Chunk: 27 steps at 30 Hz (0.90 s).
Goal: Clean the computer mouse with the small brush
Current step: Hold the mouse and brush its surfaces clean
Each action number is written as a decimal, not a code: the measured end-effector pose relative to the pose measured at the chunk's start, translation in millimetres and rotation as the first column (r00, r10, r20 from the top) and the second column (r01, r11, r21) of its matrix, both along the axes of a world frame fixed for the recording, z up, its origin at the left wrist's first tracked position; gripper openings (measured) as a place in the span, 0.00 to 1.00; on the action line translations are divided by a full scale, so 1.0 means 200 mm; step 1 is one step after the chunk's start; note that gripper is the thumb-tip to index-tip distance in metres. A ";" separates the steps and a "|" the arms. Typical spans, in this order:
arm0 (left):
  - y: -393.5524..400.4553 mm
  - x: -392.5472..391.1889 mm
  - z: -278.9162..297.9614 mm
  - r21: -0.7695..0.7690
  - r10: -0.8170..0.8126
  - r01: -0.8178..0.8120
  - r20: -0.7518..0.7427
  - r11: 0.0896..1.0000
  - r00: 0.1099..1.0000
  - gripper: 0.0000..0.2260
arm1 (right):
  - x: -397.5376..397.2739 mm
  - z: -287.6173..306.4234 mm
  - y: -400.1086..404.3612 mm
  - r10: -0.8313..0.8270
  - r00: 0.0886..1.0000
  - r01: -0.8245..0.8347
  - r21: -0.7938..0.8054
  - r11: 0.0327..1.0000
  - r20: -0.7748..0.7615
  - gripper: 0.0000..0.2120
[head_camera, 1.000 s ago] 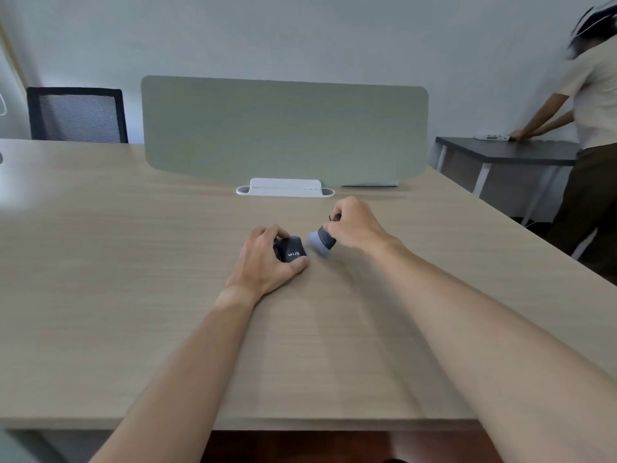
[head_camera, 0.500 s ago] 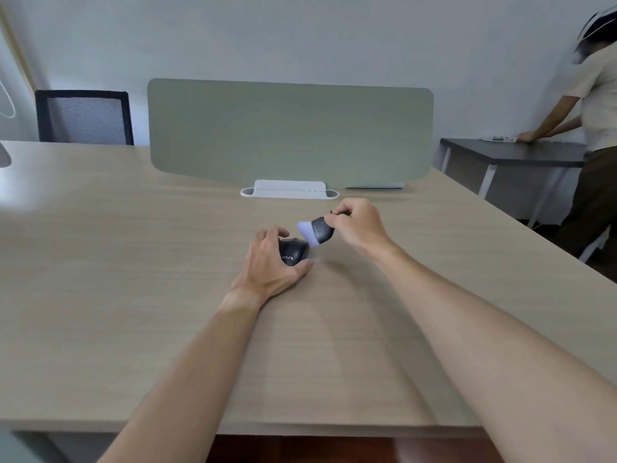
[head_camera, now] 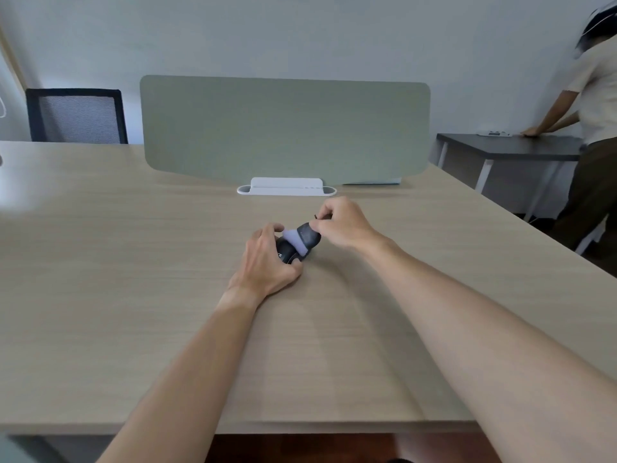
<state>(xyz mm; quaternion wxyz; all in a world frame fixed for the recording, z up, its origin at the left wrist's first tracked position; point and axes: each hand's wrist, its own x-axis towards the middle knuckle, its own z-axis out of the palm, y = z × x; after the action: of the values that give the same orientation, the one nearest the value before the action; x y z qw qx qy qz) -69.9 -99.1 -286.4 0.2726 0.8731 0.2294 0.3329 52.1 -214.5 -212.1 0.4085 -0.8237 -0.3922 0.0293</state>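
Head cam: brush on the mouse, mid-desk

Left hand (head_camera: 267,259) is curled round the black mouse (head_camera: 287,253), thumb on the near side, fingers over the far side, pinning it to the wood desk (head_camera: 133,262) approx centre of the shot. Right hand (head_camera: 344,225) sits at 2 o'clock from the mouse, fingers pinching the dark handle of the small brush (head_camera: 305,240); its pale lilac bristles lie on the mouse's top. Brush leans w/ the handle up toward 1 o'clock. At 12 o'clock, a white stand (head_camera: 286,188) under a grey-green divider (head_camera: 283,128). Black mesh chair (head_camera: 76,116) at 10 o'clock. Another person (head_camera: 594,128) at 2 o'clock, blurry, hand on a dark side table (head_camera: 507,147).
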 end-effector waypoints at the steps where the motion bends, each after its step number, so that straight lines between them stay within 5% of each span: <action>1: -0.01 -0.01 0.00 0.001 -0.003 0.003 0.002 1.000 1.000 0.28 | 0.01 -0.01 0.00 -0.045 0.998 0.047 -0.041 0.998 0.053 0.05; 4: -0.02 -0.01 0.01 0.023 -0.005 0.005 0.021 1.000 1.000 0.26 | 0.04 -0.02 0.00 -0.126 0.984 0.129 -0.013 0.992 0.126 0.07; 8: 0.01 0.01 -0.01 0.011 0.007 -0.006 -0.017 1.000 1.000 0.22 | -0.03 0.02 -0.01 0.024 0.999 -0.029 0.148 0.989 0.040 0.06; 15: 0.03 0.03 -0.03 0.019 0.042 -0.041 -0.054 0.999 0.998 0.24 | 0.00 -0.05 -0.02 0.020 0.970 -0.037 0.065 0.997 0.242 0.09; 21: 0.02 0.01 0.01 0.054 0.009 -0.008 -0.012 0.999 1.000 0.13 | -0.10 -0.06 -0.02 0.178 0.947 -0.212 0.105 0.972 0.266 0.07; 24: 0.02 0.00 0.00 0.058 0.010 -0.011 0.021 0.998 1.000 0.09 | -0.06 -0.08 -0.02 0.125 0.958 -0.155 0.099 0.983 0.258 0.07; 27: 0.03 0.01 -0.01 0.039 0.031 -0.031 -0.002 0.999 1.000 0.18 | 0.00 -0.08 -0.05 0.023 0.967 -0.064 0.152 0.986 0.255 0.08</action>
<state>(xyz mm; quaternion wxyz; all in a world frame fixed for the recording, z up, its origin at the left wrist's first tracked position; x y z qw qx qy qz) -67.8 -93.4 -288.9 0.2499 0.8750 0.2368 0.3403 52.1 -223.7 -227.5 0.4191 -0.7766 -0.4600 -0.0980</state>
